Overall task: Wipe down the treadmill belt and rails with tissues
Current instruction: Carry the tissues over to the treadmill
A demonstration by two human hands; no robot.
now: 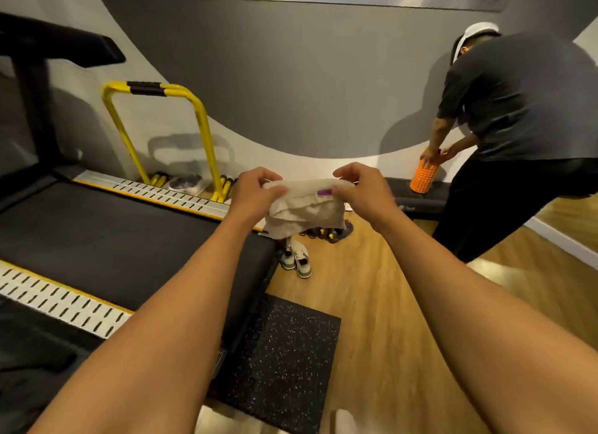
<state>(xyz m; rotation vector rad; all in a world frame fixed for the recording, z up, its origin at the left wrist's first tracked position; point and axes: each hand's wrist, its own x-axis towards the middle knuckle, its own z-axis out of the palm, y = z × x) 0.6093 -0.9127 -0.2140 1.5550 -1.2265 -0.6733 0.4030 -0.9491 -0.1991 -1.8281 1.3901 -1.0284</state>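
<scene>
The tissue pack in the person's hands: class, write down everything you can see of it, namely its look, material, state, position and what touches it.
The tissue pack is a soft, pale beige bundle that looks like a thin wrapper around tissues, crumpled and sagging in the middle. A small purple tab sits near its upper right edge. It is held in the air over the rear corner of the treadmill belt and the wooden floor, touching neither. The left hand pinches its upper left edge, the right hand its upper right, by the tab.
</scene>
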